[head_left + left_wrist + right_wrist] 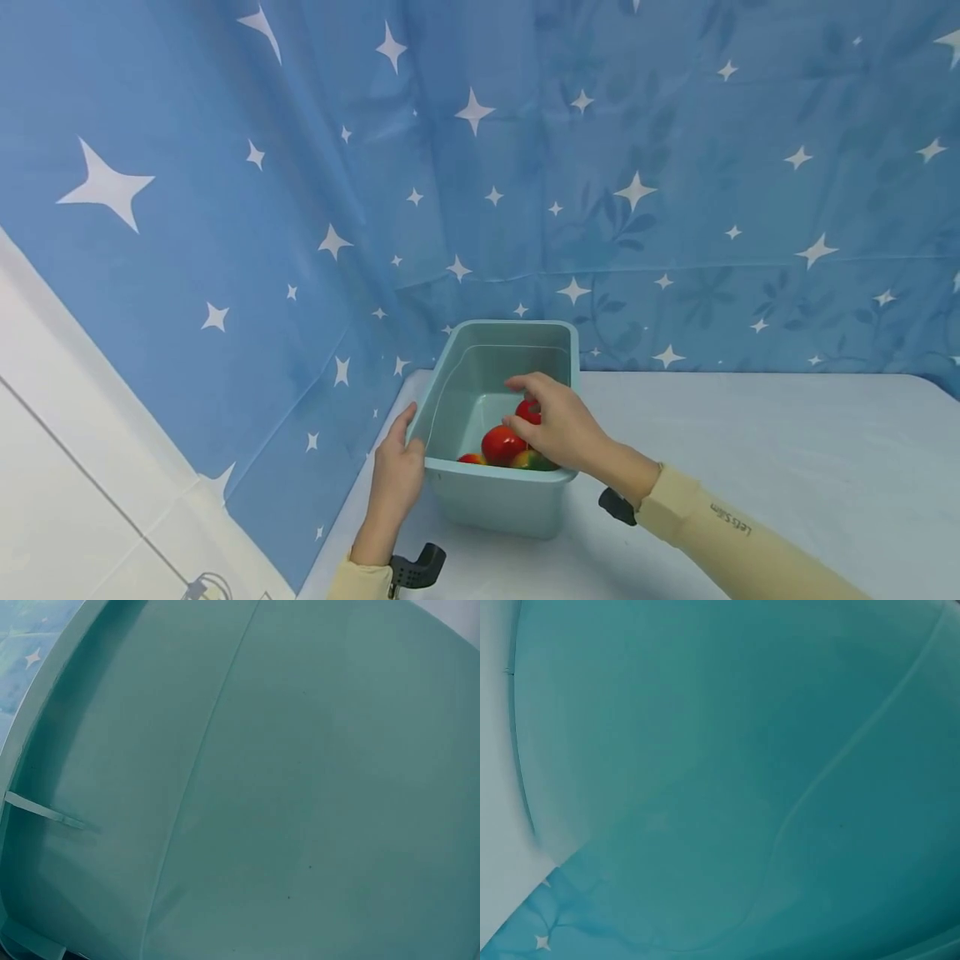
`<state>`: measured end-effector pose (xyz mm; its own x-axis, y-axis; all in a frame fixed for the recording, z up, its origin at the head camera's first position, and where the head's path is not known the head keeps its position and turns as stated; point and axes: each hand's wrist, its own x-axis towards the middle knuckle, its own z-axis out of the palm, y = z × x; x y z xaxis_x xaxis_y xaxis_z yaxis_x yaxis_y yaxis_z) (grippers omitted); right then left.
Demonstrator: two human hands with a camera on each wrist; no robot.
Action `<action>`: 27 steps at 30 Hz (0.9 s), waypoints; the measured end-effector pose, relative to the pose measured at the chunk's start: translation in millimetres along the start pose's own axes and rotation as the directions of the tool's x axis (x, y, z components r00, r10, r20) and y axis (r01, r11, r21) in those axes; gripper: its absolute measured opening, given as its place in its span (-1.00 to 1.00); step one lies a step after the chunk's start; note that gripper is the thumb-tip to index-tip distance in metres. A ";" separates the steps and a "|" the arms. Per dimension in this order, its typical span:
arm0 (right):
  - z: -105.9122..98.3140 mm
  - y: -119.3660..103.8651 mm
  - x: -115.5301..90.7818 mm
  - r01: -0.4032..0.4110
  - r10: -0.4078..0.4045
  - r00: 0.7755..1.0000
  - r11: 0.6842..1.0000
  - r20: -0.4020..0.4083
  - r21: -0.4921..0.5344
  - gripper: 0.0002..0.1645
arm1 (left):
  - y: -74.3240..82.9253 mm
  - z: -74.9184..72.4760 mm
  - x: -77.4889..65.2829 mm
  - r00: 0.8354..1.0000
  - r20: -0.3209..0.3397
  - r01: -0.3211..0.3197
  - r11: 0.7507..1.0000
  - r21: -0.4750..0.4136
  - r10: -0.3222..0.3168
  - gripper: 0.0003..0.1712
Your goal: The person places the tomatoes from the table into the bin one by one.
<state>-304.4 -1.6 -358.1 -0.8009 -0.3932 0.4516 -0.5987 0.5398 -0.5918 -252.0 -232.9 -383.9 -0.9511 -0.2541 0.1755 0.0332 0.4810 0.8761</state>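
Note:
A pale teal plastic bin (495,500) stands on the table, its near wall facing me. At its left rim, my left hand (397,475) holds the edge near the front corner, index finger pointing up along it. Over the bin's right side is my right hand (566,425), thumb and index finger spread apart. A red fruit (527,410) shows in the gap between them, partly hidden by the hand, with no clear grip on it. Below lie a glossy red round fruit (501,446), a green-and-yellow fruit (536,461) and a red-orange one (471,458), partly behind the near rim.
A white-covered table (750,467) extends to the right. Blue curtains with white stars (633,192) hang behind and on the left. Both wrist views are filled mostly by the teal bin wall (300,787). A cable (206,583) lies at the lower left.

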 end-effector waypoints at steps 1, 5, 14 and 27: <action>-0.3 0.8 -0.2 0.002 -0.002 1.000 1.000 -0.001 0.006 -0.46 | -0.1 1.0 0.3 1.000 0.001 0.002 1.000 -0.001 -0.002 -0.35; -2.4 4.5 -1.2 0.018 -0.018 1.000 0.999 -0.008 0.047 -0.50 | 0.0 4.0 2.0 1.000 0.001 0.005 1.000 0.009 -0.005 -0.35; -9.0 14.2 -7.6 0.015 -0.012 1.000 0.982 -0.018 0.187 -0.55 | 0.5 2.1 6.4 1.000 0.009 0.008 0.999 0.037 -0.008 -0.34; -43.1 49.9 -23.8 0.141 -0.137 0.969 0.990 -0.205 0.003 -0.63 | 2.0 -11.6 12.3 0.993 0.017 -0.118 0.934 0.338 0.120 -0.40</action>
<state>-314.7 66.8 -369.5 -0.6918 -0.3026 0.6556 -0.7055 0.4769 -0.5243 -260.1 -244.8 -374.8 -0.9454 -0.1804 0.2713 0.0397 0.7628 0.6454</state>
